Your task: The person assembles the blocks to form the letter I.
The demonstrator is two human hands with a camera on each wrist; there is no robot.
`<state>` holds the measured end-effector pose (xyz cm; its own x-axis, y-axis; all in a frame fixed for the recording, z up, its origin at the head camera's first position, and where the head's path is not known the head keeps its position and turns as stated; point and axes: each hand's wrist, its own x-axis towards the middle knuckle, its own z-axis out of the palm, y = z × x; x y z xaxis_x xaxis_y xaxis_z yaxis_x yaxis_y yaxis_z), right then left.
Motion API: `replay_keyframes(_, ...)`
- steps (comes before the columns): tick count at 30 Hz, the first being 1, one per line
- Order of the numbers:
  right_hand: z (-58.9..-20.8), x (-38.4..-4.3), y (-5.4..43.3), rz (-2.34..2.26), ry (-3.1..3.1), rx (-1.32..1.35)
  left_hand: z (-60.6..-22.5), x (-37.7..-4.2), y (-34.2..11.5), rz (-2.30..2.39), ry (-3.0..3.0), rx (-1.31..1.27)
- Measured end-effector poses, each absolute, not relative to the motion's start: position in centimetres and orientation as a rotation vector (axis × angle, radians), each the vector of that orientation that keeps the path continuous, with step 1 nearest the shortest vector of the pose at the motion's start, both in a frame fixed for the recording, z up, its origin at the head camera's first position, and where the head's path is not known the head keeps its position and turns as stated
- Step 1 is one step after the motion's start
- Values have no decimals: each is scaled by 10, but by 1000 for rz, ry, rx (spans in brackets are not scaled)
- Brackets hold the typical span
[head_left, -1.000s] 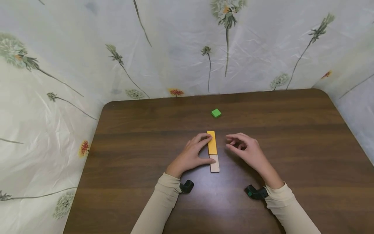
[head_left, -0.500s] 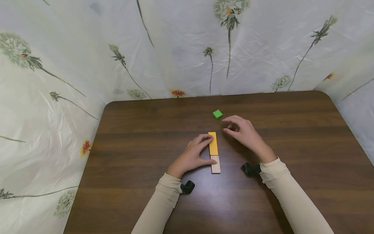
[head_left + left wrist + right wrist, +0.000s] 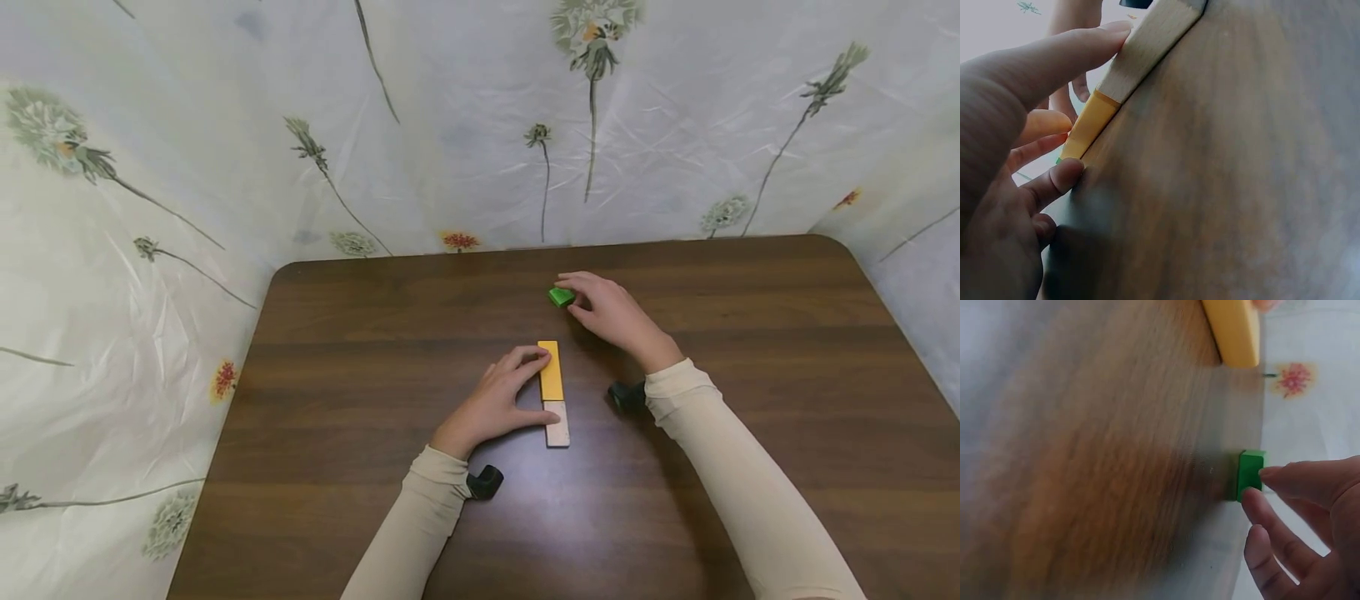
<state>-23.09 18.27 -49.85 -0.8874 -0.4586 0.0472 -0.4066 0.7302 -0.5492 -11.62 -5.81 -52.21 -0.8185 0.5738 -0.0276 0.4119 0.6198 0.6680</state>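
Note:
Near the middle of the table in the head view, a long yellow block (image 3: 551, 371) and a shorter pale wooden block (image 3: 557, 429) lie end to end in a line. My left hand (image 3: 495, 408) rests on them, its thumb on the pale block and fingertips against the yellow one. Farther back sits a small green block (image 3: 561, 297). Around its right side reaches my right hand (image 3: 615, 315), with thumb and forefinger spread apart. From the right wrist view, those fingertips (image 3: 1252, 499) overlap the edge of the green block (image 3: 1250, 472); a firm pinch does not show.
The brown wooden table (image 3: 360, 333) has rounded back corners. Behind it hangs a pale curtain (image 3: 465, 125) with dandelion prints. A dark wrist device (image 3: 486, 482) is on the left wrist, and another dark device (image 3: 626, 397) is on the right.
My right hand has moved away from beside the yellow block, back and slightly left, to the green block. The left hand and the two joined blocks keep their place.

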Motion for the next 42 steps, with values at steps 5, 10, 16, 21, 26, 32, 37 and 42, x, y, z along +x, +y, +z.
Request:
replay_keyframes(5,-499,-237,182,-821,2821,-692,-522,-117,-57,976,2607,814)
replay_keyframes(10,-501,-241,181,-848,2822,-633,-523,-117,-56,979,2604,809)
replay_keyframes(16,-501,-242,180,-882,2834,-563,-523,-117,-57,970,2608,809)
replay_keyframes(21,-501,-243,181,-929,2799,-474,-523,-117,-57,976,2602,792)
replay_keyframes(26,-501,-244,183,-940,2799,-449,-523,-118,-57,967,2605,791)
replay_keyframes(32,-501,-244,182,-912,2823,-492,-523,-118,-57,974,2600,781)
replay_keyframes(37,-504,-243,184,-921,2799,-524,-524,-118,-58,976,2595,779)
replay_keyframes(42,-503,-239,182,-960,2785,-583,-524,-118,-59,976,2599,786)
